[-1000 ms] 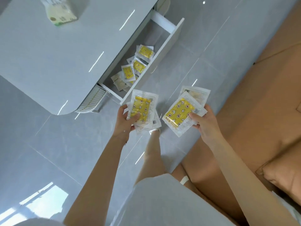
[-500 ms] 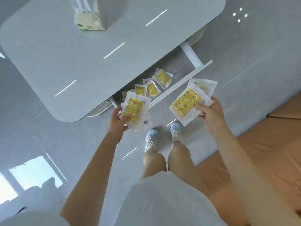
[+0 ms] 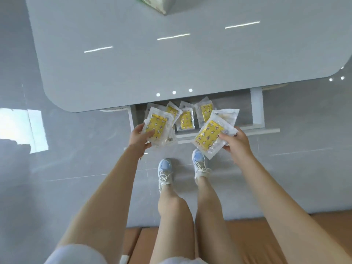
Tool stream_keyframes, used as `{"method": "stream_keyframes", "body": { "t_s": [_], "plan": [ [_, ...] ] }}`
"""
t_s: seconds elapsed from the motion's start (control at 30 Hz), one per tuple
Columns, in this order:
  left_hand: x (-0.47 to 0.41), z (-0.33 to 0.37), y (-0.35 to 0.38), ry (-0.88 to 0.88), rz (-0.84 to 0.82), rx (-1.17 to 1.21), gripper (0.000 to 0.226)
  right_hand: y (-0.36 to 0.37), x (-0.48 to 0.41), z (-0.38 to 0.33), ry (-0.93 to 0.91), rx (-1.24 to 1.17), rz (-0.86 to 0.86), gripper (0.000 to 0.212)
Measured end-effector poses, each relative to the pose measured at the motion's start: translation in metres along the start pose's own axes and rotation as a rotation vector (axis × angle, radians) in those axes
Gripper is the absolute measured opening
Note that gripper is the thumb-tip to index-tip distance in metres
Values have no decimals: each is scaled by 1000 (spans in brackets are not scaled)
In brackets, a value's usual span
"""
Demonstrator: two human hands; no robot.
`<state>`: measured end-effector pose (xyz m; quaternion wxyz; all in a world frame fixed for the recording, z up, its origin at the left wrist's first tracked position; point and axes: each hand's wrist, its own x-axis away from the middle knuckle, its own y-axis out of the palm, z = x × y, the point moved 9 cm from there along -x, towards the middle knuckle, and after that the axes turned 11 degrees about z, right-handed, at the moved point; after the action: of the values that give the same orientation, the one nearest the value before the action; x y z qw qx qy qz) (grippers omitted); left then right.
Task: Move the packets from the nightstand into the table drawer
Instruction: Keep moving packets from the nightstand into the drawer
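Both hands (image 3: 140,137) (image 3: 237,142) gripping packets (image 3: 209,136) above drawer (image 3: 257,111); tissue pack (image 3: 158,3), apparently, on table (image 3: 133,63).

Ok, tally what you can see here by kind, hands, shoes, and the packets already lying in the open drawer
Hands: 2, left hand and right hand, each holding packets
Shoes: 2, left shoe, right shoe
Packets lying in the drawer: at least 3 visible
Total: 7

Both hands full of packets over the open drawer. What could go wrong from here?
1. The left hand and right hand each pinch a fanned stack of packets; a lower one may slip to the floor.
2. The drawer is only partly open and its left side already holds packets, so new ones could pile up and jam it.
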<state>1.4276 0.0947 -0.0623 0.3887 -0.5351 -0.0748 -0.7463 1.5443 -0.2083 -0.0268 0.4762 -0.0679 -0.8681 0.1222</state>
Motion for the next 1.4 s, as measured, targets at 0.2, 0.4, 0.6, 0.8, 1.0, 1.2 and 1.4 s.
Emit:
{"method": "stream_keyframes", "body": {
  "t_s": [0.2, 0.4, 0.6, 0.8, 1.0, 1.2, 1.4],
  "plan": [
    [-80, -25, 38, 56, 71, 56, 36, 74, -101, 39, 129, -51, -15, 23],
    [-185, -53, 66, 20, 52, 47, 47, 117, -197, 73, 95, 57, 45, 33],
    [-205, -33, 74, 334, 165, -315, 39, 112, -223, 77, -57, 269, 177, 16],
    [-176, -10, 73, 561, 212, -519, 55, 114, -205, 48, -236, 588, 194, 30],
    [-86, 5, 56, 678, 111, -868, 62, 136, -99, -13, -737, 1036, 29, 59],
    [48, 18, 11, 799, 50, -1083, 64, 140, 38, -49, -739, 1337, -180, 68],
    [152, 39, -72, 752, 216, -905, 64, 135, 162, -88, -926, 1532, -227, 73]
  ]
}}
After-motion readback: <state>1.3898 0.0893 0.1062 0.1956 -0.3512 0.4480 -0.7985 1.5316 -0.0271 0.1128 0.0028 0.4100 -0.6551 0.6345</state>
